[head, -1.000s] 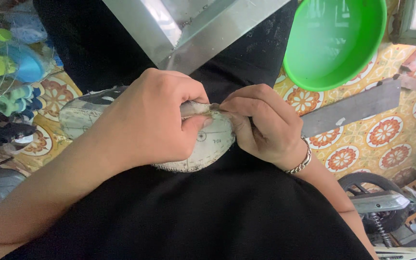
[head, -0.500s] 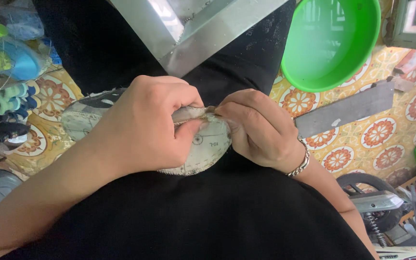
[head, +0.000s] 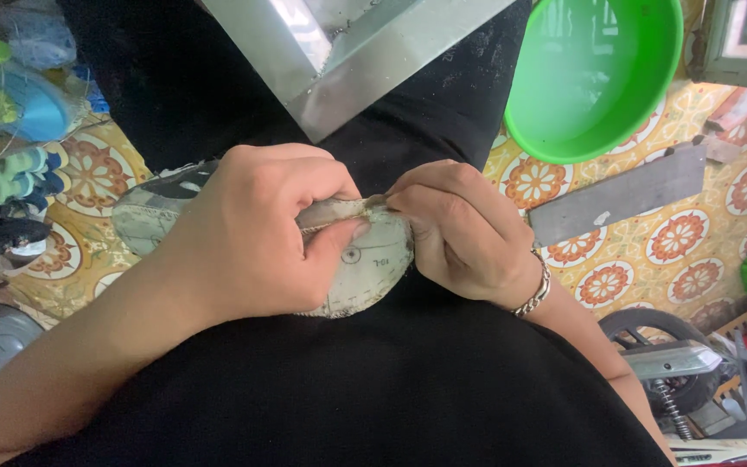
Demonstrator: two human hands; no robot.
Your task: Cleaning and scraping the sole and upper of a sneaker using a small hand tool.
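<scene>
Both hands' grip (left hand (head: 252,233), right hand (head: 464,229)) pinches folded metal disc (head: 369,264) edge between.

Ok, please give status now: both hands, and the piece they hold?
Left hand gripping the round grey piece over the lap. Right hand pinching its top edge. Green basin apart, nothing blocking.

Patterned tile floor (head: 689,246) w/ green basin (head: 594,78), grey metal bar (head: 620,195), blue bottle (head: 32,99) on it.

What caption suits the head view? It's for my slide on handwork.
Left hand and right hand pinch the edge of a round grey piece over a black lap, beside a green basin.
</scene>
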